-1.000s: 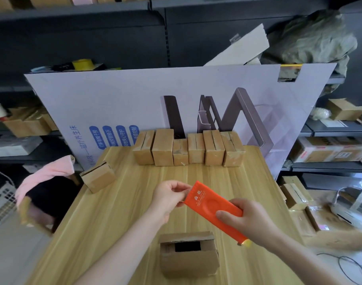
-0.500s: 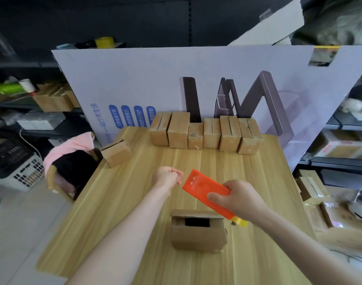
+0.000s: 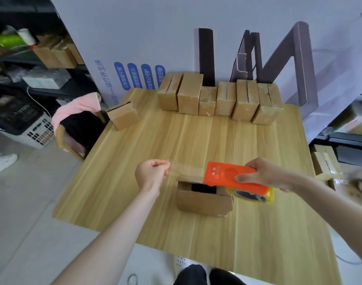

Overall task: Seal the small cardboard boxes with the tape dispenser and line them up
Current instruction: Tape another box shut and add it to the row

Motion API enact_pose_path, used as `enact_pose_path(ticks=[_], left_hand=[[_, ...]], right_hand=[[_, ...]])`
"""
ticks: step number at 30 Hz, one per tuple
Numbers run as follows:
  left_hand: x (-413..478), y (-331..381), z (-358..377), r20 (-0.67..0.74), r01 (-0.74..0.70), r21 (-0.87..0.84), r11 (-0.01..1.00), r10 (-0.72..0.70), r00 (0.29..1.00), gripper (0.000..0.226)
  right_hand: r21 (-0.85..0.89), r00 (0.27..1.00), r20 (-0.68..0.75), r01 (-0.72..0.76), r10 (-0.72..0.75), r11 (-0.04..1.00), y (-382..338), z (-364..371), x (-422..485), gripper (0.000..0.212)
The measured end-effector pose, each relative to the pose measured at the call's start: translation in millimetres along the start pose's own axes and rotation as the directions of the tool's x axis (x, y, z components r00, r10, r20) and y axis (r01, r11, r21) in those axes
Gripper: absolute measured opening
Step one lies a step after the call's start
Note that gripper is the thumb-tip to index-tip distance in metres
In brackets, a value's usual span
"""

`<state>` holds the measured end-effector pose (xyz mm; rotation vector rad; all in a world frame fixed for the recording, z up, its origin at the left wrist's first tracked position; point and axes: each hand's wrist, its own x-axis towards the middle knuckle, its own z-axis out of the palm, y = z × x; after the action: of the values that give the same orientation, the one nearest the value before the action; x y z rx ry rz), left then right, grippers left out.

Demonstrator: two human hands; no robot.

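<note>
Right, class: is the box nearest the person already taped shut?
No, the box shows a dark open gap between the flaps on its top.

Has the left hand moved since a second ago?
Yes: the left hand has drawn left, from above the open box to past its left edge, stretching clear tape from the orange dispenser.

One wide-angle camera rides on the person's head and faces forward and steeply down onto the wooden table [image 3: 196, 140]. The left hand [image 3: 151, 175] and right hand [image 3: 264, 173] sit close beneath it at mid-frame, with the forearms entering from the bottom edge. The row of boxes [image 3: 217, 97] lies farther off, near the top.
</note>
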<state>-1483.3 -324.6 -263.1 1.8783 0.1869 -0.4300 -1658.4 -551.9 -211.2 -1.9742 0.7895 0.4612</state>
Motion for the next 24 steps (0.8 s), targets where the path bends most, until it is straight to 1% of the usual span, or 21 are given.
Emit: enact_pose_path(ticks=[3, 5, 8, 13, 16, 20, 24], left_hand=[[4, -18, -2, -0.048, 0.009, 0.013, 1.000, -0.008, 0.999, 0.013], [6, -31, -2, -0.056, 0.004, 0.039, 0.999, -0.002, 0.998, 0.017], [10, -49, 0, -0.071, -0.003, 0.071, 0.997, 0.009, 0.997, 0.017], [18, -70, 4, -0.089, -0.025, 0.132, 0.991, 0.037, 0.995, 0.013], [19, -74, 7, -0.102, -0.027, 0.172, 0.985, 0.045, 0.994, 0.008], [22, -86, 9, -0.115, 0.047, 0.125, 0.991, -0.033, 0.993, 0.007], [29, -101, 13, -0.112, 0.127, 0.089, 0.988, -0.117, 0.987, 0.008]], right_hand=[[-0.074, 0.999, 0.047, 0.006, -0.002, 0.997, 1, 6, 20, 0.032], [-0.128, 0.998, 0.063, 0.001, 0.007, 0.992, 3, 12, 31, 0.032], [-0.197, 0.996, 0.085, -0.001, 0.018, 0.980, 5, 21, 41, 0.033], [-0.230, 0.998, 0.062, -0.011, 0.026, 0.973, 4, 28, 47, 0.033], [-0.293, 0.998, 0.052, -0.009, 0.026, 0.956, 1, 33, 50, 0.032], [-0.380, 0.999, 0.025, -0.027, 0.040, 0.925, -2, 41, 56, 0.037], [-0.420, 0.998, -0.012, -0.054, 0.053, 0.906, -2, 46, 60, 0.041]])
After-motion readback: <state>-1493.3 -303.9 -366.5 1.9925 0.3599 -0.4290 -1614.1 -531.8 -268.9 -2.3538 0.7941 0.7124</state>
